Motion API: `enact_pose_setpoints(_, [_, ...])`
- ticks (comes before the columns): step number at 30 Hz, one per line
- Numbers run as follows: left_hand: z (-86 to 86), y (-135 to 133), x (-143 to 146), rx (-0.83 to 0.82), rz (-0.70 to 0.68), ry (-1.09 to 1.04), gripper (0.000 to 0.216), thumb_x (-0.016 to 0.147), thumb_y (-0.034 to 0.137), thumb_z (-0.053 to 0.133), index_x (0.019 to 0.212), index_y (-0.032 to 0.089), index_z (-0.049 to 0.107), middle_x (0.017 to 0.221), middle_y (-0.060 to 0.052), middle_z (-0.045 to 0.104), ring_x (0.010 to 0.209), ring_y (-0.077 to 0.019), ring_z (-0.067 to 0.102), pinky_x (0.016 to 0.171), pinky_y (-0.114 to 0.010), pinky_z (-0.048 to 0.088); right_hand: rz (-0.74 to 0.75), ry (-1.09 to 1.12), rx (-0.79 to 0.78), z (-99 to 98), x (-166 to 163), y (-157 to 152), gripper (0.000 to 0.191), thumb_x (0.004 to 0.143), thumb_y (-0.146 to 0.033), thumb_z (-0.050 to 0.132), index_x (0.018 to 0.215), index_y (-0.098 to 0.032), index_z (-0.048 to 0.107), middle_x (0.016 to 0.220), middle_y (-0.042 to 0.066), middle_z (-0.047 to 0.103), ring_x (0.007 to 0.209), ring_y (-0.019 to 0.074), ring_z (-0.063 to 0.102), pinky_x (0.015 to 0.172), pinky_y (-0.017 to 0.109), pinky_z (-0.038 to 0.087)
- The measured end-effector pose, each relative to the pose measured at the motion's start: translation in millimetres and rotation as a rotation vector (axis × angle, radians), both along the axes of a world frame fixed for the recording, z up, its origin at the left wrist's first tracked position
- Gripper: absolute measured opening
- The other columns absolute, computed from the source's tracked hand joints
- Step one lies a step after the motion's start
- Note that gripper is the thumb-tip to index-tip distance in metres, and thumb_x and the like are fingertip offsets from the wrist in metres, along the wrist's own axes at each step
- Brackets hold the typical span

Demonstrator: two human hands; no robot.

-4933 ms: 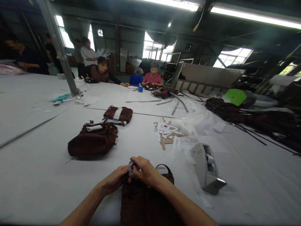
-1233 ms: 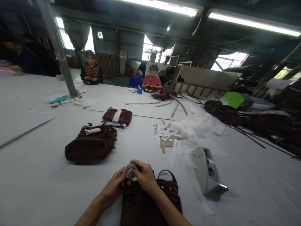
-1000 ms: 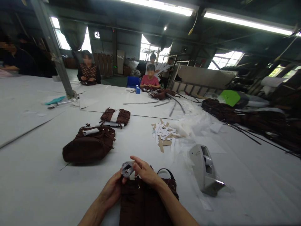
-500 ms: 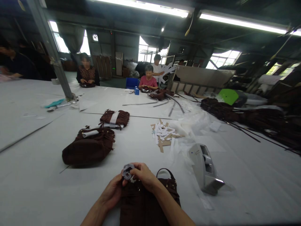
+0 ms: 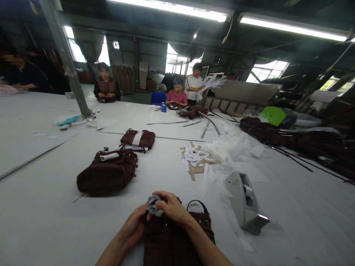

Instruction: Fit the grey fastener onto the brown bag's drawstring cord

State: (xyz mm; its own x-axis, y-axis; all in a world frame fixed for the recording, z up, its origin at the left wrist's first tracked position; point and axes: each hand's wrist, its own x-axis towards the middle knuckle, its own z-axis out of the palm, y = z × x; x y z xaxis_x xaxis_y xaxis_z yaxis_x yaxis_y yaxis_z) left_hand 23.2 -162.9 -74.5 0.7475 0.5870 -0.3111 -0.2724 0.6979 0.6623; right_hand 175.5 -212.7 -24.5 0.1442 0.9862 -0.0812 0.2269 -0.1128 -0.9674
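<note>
Between my fingers is a small grey wrapped bundle, rounded and crinkled (image 5: 153, 205). My left hand (image 5: 135, 224) grips it from the left, and my right hand (image 5: 173, 210) pinches it from the right. Directly below lies a dark brown bag (image 5: 159, 244) with a few small metal fittings, partly covered by my right forearm. Another brown piece with a looped handle (image 5: 203, 218) shows just right of my right wrist. What the bundle is wrapped around cannot be made out.
A brown bag (image 5: 107, 175) and a fringed brown bag with a white band (image 5: 138, 140) lie left of centre. Paper and card strips (image 5: 195, 159) are heaped ahead. A grey tape dispenser (image 5: 245, 201) stands at right. Co-workers sit and stand across the white table (image 5: 50, 221).
The view has shifted slightly, so the table items sit a little further right. Both hands keep hold of the grey bundle. The standing co-worker with white strips has moved right.
</note>
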Motion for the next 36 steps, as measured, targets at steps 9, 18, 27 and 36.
enact_pose_setpoints(9, [1.6,-1,1,0.088,-0.051,-0.014,0.030,0.078,0.040,0.065,0.070,0.012,0.065,0.060,-0.001,0.055,0.059,-0.0108,0.043,0.060,-0.023,0.032,0.028,-0.171,0.042,0.5,2,-4,0.028,0.073,-0.033,0.062,0.096,-0.019,0.070,0.076,0.000,0.068,0.071,0.0161,0.061,0.068,0.026,0.049])
enact_pose_setpoints(18, [6.7,-2,-5,0.104,-0.092,0.003,0.031,0.079,0.040,0.064,0.065,0.013,0.062,0.064,-0.002,0.055,0.064,-0.0116,0.044,0.063,-0.023,0.034,0.010,-0.248,0.112,4.3,-4,-4,0.025,0.074,-0.029,0.062,0.096,-0.020,0.070,0.081,0.001,0.069,0.075,0.0161,0.060,0.071,0.026,0.047])
enact_pose_setpoints(27, [8.9,-3,-4,-0.058,-0.067,-0.009,0.036,0.077,0.040,0.064,0.052,0.015,0.053,0.059,0.000,0.052,0.062,-0.0128,0.047,0.063,-0.025,0.037,-0.002,0.063,-0.002,2.8,8,-6,0.051,0.085,-0.054,0.045,0.112,-0.015,0.062,0.096,0.008,0.068,0.083,0.0186,0.061,0.070,0.030,0.049])
enact_pose_setpoints(36, [6.7,-5,-5,0.028,-0.092,-0.030,0.032,0.079,0.036,0.062,0.057,0.013,0.057,0.056,-0.001,0.053,0.059,-0.0114,0.046,0.061,-0.023,0.036,0.040,0.035,0.028,3.1,-7,-17,0.034,0.071,-0.013,0.053,0.102,-0.019,0.067,0.081,-0.001,0.067,0.074,0.0141,0.059,0.070,0.024,0.046])
